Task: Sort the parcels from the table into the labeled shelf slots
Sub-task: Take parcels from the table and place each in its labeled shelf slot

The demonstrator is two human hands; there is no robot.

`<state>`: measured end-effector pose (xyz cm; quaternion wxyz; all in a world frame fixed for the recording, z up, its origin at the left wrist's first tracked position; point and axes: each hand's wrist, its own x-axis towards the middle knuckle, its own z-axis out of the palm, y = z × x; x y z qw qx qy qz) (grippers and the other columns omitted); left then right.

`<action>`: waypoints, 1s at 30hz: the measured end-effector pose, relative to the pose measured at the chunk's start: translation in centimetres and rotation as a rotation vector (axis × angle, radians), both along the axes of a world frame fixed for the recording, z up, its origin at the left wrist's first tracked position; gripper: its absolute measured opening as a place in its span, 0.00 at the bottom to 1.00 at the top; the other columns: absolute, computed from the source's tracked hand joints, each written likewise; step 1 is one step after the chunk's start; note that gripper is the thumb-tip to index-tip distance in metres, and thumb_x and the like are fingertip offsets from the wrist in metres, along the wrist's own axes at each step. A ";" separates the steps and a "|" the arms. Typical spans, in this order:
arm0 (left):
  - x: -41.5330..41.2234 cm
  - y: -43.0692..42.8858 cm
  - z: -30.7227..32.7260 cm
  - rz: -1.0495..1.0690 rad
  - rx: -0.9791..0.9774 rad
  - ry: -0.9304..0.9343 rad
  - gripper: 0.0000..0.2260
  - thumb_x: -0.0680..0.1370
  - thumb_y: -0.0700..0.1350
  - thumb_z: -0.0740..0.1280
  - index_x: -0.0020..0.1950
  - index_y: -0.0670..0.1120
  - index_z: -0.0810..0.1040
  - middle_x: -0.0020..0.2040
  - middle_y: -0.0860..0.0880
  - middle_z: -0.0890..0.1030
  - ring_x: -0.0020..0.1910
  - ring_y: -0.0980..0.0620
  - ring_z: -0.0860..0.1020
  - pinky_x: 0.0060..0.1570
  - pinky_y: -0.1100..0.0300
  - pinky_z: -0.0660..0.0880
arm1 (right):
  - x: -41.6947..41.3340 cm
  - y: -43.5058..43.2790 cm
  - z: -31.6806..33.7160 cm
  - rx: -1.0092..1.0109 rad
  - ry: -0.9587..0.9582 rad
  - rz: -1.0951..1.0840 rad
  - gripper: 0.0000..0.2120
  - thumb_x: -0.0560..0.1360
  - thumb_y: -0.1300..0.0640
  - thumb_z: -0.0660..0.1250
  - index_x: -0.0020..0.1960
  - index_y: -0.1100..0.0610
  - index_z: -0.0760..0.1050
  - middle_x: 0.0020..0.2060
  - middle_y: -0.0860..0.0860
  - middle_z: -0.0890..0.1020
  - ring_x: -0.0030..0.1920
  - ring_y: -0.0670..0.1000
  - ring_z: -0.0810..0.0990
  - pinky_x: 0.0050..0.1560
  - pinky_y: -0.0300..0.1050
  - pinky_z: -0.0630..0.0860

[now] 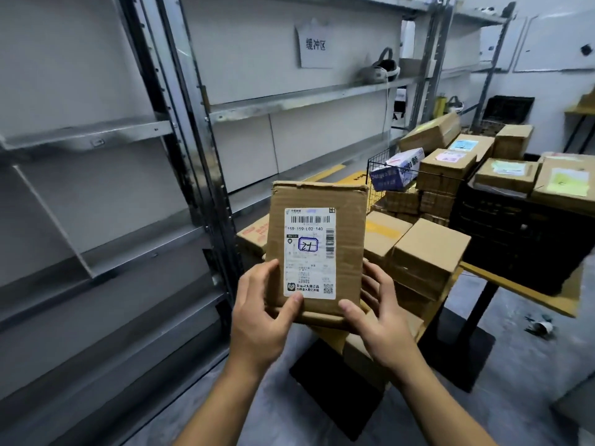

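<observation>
A tall grey metal shelving unit (pixel 289 98) fills the left side and the back of the view, its bare shelves running away along a pale wall; to the right stands a yellow-edged table (pixel 521 289) on a black pedestal base, loaded with a pile of brown cardboard parcels (pixel 431 252), several with pale printed labels on top; a large black plastic crate (pixel 515 239) sits on the table at the right, with more cardboard boxes stacked on it; behind the pile is a black wire basket (pixel 375 188) holding a blue and white carton (pixel 402 169); in the centre, held upright in the air in front of the table and beside the shelving, is a flat brown cardboard parcel (pixel 349 226), its front facing the camera; the left hand (pixel 257 320) grips its lower left corner, thumb on the front and fingers curled round the edge; the right hand (pixel 383 320) grips the lower right corner the same way, thumb on the front, fingers behind; a white paper sign (pixel 314 46) with handwritten Chinese characters hangs at an upper shelf; a grey and black headset (pixel 381 70) rests on the shelf to the right of that sign; the parcel's white shipping label (pixel 309 268) shows a barcode, the number 159-159-L02-140, and a blue pen box around a handwritten mark that may read Z1 or 21.
</observation>
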<state>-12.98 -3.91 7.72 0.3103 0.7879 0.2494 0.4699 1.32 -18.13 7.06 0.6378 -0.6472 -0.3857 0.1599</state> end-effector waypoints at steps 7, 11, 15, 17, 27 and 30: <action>-4.4 3.6 1.2 0.091 0.040 -0.002 0.26 0.73 0.51 0.71 0.69 0.56 0.68 0.64 0.54 0.71 0.63 0.64 0.69 0.57 0.77 0.65 | -3.1 7.6 0.9 0.090 -0.046 0.016 0.34 0.70 0.49 0.76 0.65 0.26 0.60 0.65 0.39 0.75 0.64 0.43 0.76 0.61 0.43 0.75; -7.6 7.0 2.0 0.140 0.057 0.009 0.25 0.73 0.51 0.70 0.69 0.57 0.68 0.65 0.55 0.71 0.64 0.62 0.70 0.59 0.72 0.68 | -5.6 12.4 1.4 0.108 -0.040 0.033 0.34 0.67 0.42 0.74 0.67 0.29 0.61 0.64 0.40 0.76 0.62 0.44 0.78 0.58 0.45 0.77; -11.5 10.9 3.7 0.154 0.098 0.060 0.24 0.74 0.48 0.70 0.70 0.52 0.69 0.65 0.53 0.70 0.62 0.63 0.69 0.62 0.72 0.65 | -8.5 17.3 2.0 0.148 0.053 0.105 0.36 0.66 0.39 0.75 0.70 0.31 0.62 0.63 0.43 0.77 0.62 0.49 0.79 0.56 0.57 0.81; -13.9 13.0 4.9 0.183 0.098 0.082 0.24 0.75 0.48 0.68 0.70 0.50 0.69 0.64 0.54 0.70 0.60 0.64 0.69 0.60 0.77 0.62 | -10.3 19.8 2.6 0.174 0.093 0.140 0.36 0.65 0.40 0.76 0.69 0.32 0.64 0.63 0.46 0.78 0.62 0.51 0.79 0.58 0.60 0.80; -31.1 24.7 11.2 0.522 0.307 0.402 0.19 0.77 0.53 0.62 0.66 0.48 0.73 0.61 0.50 0.75 0.59 0.51 0.72 0.59 0.53 0.71 | -22.4 32.9 5.8 0.281 0.158 0.277 0.31 0.65 0.40 0.75 0.64 0.28 0.65 0.60 0.46 0.79 0.59 0.47 0.80 0.62 0.58 0.78; -36.9 27.5 12.3 0.672 0.313 0.647 0.19 0.78 0.53 0.62 0.67 0.51 0.71 0.64 0.50 0.74 0.62 0.48 0.70 0.61 0.52 0.69 | -26.5 36.4 6.9 0.301 0.168 0.334 0.32 0.67 0.41 0.75 0.67 0.31 0.65 0.61 0.46 0.79 0.60 0.46 0.80 0.62 0.59 0.78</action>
